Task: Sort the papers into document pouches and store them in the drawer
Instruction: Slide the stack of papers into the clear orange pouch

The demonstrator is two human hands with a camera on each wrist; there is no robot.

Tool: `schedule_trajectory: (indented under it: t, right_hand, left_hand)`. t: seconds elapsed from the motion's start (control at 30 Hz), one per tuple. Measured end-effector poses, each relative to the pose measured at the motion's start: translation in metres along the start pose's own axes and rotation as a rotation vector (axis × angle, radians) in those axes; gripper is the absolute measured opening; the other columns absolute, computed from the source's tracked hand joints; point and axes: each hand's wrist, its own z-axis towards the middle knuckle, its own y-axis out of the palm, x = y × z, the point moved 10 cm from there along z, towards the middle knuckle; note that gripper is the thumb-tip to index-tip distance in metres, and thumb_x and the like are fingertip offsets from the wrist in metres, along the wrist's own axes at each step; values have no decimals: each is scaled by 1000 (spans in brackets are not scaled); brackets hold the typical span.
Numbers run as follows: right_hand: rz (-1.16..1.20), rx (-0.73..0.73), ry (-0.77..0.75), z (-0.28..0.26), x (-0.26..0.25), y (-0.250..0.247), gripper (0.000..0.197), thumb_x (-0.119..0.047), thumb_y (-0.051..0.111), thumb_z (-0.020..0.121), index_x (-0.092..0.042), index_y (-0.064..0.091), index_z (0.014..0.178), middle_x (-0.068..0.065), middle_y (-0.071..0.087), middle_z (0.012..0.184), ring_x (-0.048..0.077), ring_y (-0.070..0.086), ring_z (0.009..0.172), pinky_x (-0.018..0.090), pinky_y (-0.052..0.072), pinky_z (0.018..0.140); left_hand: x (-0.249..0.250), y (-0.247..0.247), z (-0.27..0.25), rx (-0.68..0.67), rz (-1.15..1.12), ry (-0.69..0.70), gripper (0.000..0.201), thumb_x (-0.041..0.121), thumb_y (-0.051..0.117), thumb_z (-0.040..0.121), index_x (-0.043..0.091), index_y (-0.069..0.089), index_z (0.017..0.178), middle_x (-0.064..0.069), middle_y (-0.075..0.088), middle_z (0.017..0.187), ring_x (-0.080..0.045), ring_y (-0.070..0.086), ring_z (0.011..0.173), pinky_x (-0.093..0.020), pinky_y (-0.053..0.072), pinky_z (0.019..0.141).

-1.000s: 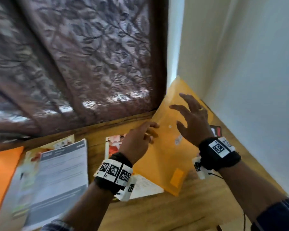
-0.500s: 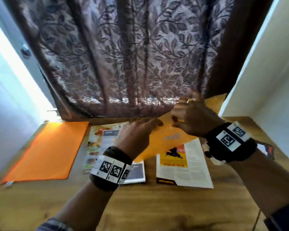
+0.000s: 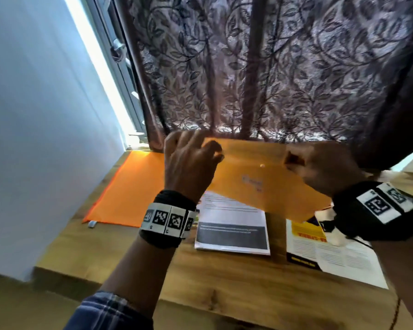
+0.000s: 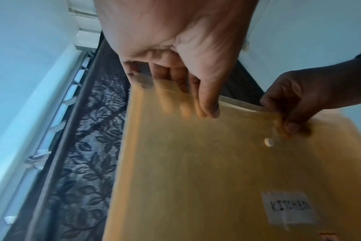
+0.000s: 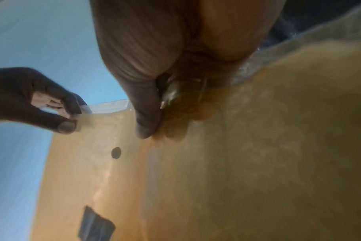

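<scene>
A translucent yellow pouch [image 3: 260, 186] hangs tilted above the wooden table [image 3: 224, 282], held up by both hands. My left hand [image 3: 210, 151] pinches its top edge near the left corner; in the left wrist view the thumb [image 4: 208, 104] lies in front and the other fingers show through the plastic. My right hand [image 3: 293, 160] pinches the same edge further right, just above the snap button [image 4: 268, 142]. A white label reading KITCHEN [image 4: 289, 207] is stuck on the pouch [image 4: 216, 179]. From the right wrist, the thumb [image 5: 146, 120] presses the pouch [image 5: 216, 179].
An orange pouch [image 3: 134, 186] lies flat at the table's left. A grey and white leaflet [image 3: 231, 225] sits below the held pouch, a yellow and black leaflet [image 3: 320, 253] to its right. A patterned curtain [image 3: 272, 67] hangs behind, a white wall [image 3: 34, 115] stands on the left.
The yellow pouch has been carried left, from beside the right wall to over the middle papers. My right hand, spread over it before, now pinches its top edge.
</scene>
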Motion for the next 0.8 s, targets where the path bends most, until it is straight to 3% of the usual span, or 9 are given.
schedule_trajectory:
  t: [0.13, 0.2, 0.3, 0.4, 0.47, 0.53, 0.6, 0.7, 0.8]
  right_hand:
    - [402, 52, 160, 25, 17, 25, 9, -19, 75, 85, -19, 67, 89, -3, 70, 71, 11, 67, 58, 30, 54, 61]
    - [690, 60, 282, 36, 23, 51, 10, -10, 73, 87, -17, 65, 87, -2, 69, 74, 8, 67, 56, 24, 56, 54]
    - [935, 54, 419, 49, 13, 100, 16, -6, 72, 87, -16, 61, 82, 3, 71, 78, 17, 69, 53, 39, 58, 48]
    - [1162, -23, 537, 53, -18, 154, 20, -1, 68, 89, -16, 57, 82, 6, 68, 76, 19, 66, 43, 27, 47, 38]
    - [1259, -106, 617, 52, -44, 191, 20, 1, 67, 89, -16, 57, 83, 7, 69, 76, 21, 65, 42, 25, 46, 37]
    - [1231, -187, 663, 50, -65, 228, 19, -3, 67, 89, -18, 58, 82, 8, 70, 79, 25, 66, 50, 32, 51, 48]
    - [1075, -286, 620, 50, -90, 261, 12, -12, 70, 87, -19, 60, 83, 4, 71, 87, 27, 68, 73, 40, 55, 71]
    - [699, -400, 588, 49, -125, 295, 17, -24, 75, 80, -26, 58, 82, 8, 63, 114, 29, 59, 109, 39, 46, 97]
    - [459, -336, 634, 56, -148, 299, 14, -33, 76, 76, -26, 66, 83, 8, 55, 124, 32, 54, 115, 36, 44, 97]
  left_hand:
    - [-62, -16, -2, 100, -103, -221, 73, 25, 75, 79, 16, 45, 145, -13, 36, 157, -30, 35, 145, -45, 33, 115]
    - [-85, -12, -11, 105, -185, -287, 82, 22, 76, 81, 10, 34, 151, -15, 29, 160, -28, 29, 149, -43, 30, 119]
    - [-124, 22, -45, -44, -249, -501, 87, 30, 74, 87, 6, 24, 154, -15, 23, 162, -27, 22, 151, -44, 27, 121]
    - [-165, 64, -102, -196, -482, -934, 88, 46, 67, 90, 10, 20, 156, -14, 27, 159, -30, 32, 146, -49, 32, 118]
    - [-183, 84, -142, -234, -699, -1227, 73, 46, 65, 92, 16, 31, 149, -9, 53, 138, -32, 58, 121, -55, 48, 103]
    - [-198, 99, -173, -247, -854, -1409, 57, 36, 64, 96, 18, 37, 142, -4, 62, 112, -29, 69, 87, -54, 57, 81]
    - [-223, 105, -191, -277, -795, -1419, 54, 27, 63, 98, 16, 35, 143, -5, 61, 106, -27, 67, 77, -49, 58, 73]
    - [-268, 116, -214, -386, -683, -1424, 59, 25, 64, 97, 15, 33, 145, -8, 61, 114, -25, 64, 78, -44, 56, 71]
    - [-307, 127, -227, -519, -547, -1354, 70, 45, 66, 87, 10, 43, 142, -9, 60, 133, -30, 64, 106, -45, 54, 91]
